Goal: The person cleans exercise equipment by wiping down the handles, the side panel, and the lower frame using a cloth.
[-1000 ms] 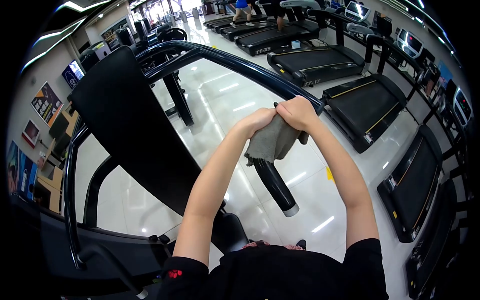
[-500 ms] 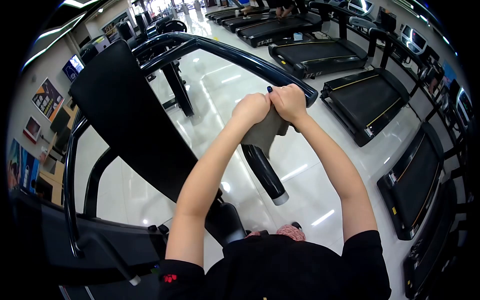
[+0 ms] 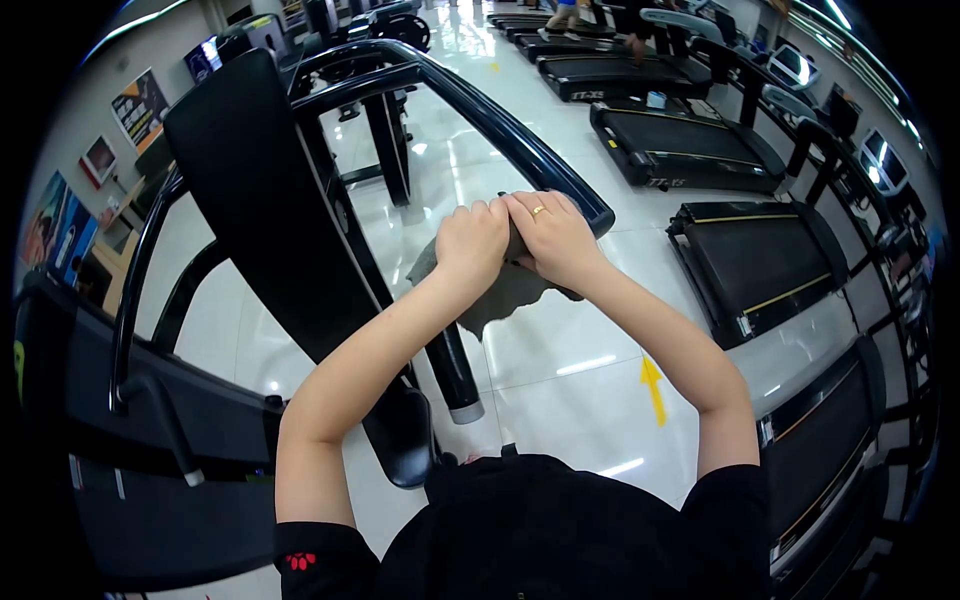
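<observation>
A dark grey cloth (image 3: 497, 302) hangs crumpled between my two hands, its lower edge loose. My left hand (image 3: 472, 240) is closed on the cloth's left part, fingers curled. Close beside it, my right hand (image 3: 555, 238), with a ring on one finger, grips the cloth's upper right part. Just behind my hands runs the glossy dark tube frame (image 3: 500, 118) of an exercise machine. Whether the cloth touches that tube, I cannot tell. Below the cloth, a black handle bar (image 3: 454, 375) with a silver end cap points down toward me.
The machine's black padded backrest (image 3: 240, 170) rises to my left, with a small seat pad (image 3: 402, 440) below it. Several treadmills (image 3: 765, 270) line the right side. A yellow arrow (image 3: 652, 388) marks the glossy white floor. A person's legs (image 3: 562, 22) show far back.
My hands have shifted left and slightly down relative to my view, now side by side. The cloth has spread wider. The view has turned, bringing the yellow floor arrow into sight.
</observation>
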